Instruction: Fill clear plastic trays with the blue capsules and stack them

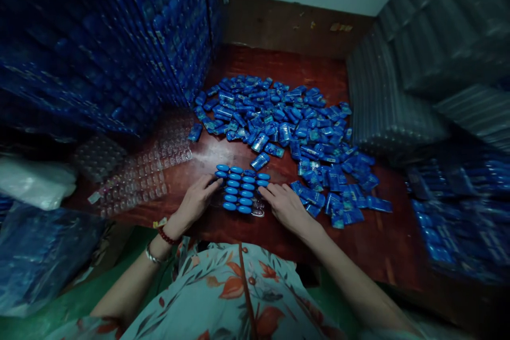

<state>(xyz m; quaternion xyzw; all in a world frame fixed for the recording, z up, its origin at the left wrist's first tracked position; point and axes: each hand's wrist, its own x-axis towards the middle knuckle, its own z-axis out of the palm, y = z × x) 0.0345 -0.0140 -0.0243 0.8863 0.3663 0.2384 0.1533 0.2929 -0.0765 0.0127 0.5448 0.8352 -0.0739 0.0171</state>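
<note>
Head view: one view only.
Left hand (pixel 197 197): flat, fingers spread, steadying left edge of clear tray (pixel 243 191).
Right hand (pixel 283 203): flat, fingers loose, bracing right edge; holding nothing.
Clear tray: on bench (pixel 247 234) between both hands, rows filled with blue capsules (pixel 241 187).
Loose blue packets (pixel 287 127): heaped beyond, within reach.
Empty trays (pixel 139 170): stacked left.
</note>
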